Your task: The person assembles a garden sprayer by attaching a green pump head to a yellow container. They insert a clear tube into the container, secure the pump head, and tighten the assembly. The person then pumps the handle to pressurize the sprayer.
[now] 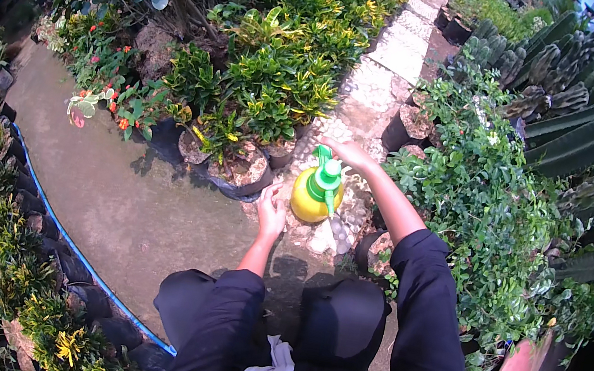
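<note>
A pump sprayer (317,190) with a rounded yellow tank and a green top is in front of me, over the pale stone path. My right hand (349,155) reaches to its far side. The fingers are bent at the green part that sticks out there, and their tips are partly hidden. Just left of the tank is my left hand (271,211), its fingers apart and holding nothing. A small gap seems to separate it from the yellow wall. Whether the tank rests fully on the ground is hard to see.
Potted yellow-green shrubs (288,50) stand ahead on the left, and a leafy bush (487,178) with cacti (587,140) on the right. The stone path (399,45) runs away between them. Along the left border of the grey ground (107,146) lies a blue hose (56,217).
</note>
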Demonstrator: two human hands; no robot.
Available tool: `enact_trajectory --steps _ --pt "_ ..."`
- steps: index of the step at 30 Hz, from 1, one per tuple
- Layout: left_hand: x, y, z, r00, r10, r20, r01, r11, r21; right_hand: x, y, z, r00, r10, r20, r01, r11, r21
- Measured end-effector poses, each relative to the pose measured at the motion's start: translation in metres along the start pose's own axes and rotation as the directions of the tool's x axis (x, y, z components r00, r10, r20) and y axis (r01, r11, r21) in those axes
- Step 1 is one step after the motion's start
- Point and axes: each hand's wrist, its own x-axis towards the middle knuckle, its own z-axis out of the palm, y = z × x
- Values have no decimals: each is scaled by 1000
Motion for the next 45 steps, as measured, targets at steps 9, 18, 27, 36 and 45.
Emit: enact_trajectory --steps 9,18,27,36,45 --pt "25 -64 -35 894 -292 -340 135 899 -417 -93 -82 90 712 -346 611 577 -208 -790" --pt "20 -42 -8 913 -349 -209 230 867 -443 -82 12 17 968 -91 235 248 512 -822" --pt "15 -1 -6 920 -372 -125 280 844 -457 10 29 5 995 -86 -46 93 982 164" --pt "17 -22 -11 922 -336 -191 235 880 -412 -27 -77 -25 983 -173 69 185 942 -281" --pt "36 4 -6 980 -189 -57 146 888 -436 -106 -122 -146 946 -269 -181 249 960 -126"
